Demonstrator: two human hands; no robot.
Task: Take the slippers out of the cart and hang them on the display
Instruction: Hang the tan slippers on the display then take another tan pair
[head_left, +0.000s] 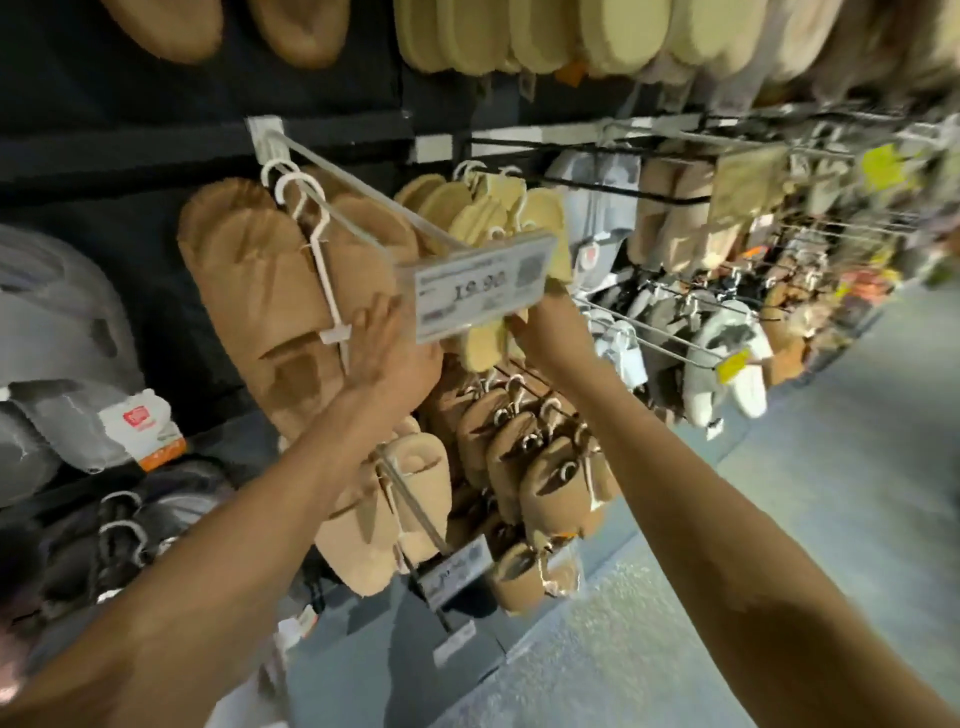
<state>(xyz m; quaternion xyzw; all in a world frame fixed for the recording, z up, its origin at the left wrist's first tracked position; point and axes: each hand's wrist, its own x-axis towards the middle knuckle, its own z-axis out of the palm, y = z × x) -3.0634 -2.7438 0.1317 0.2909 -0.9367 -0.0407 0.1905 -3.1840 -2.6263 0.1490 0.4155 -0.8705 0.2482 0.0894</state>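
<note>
Tan, fuzzy slippers (270, 306) hang on a white hanger (317, 249) from the display peg (363, 192). My left hand (395, 358) presses them with straight fingers. My right hand (535, 322) sits behind the price tag (483, 286); I cannot tell its grip. Yellow slippers (488, 218) hang beyond.

Dark display wall (104, 156) with metal peg hooks (363, 192); tan fuzzy slippers (249, 291) on white plastic hangers (311, 234) hang at 10 o'clock.
</note>
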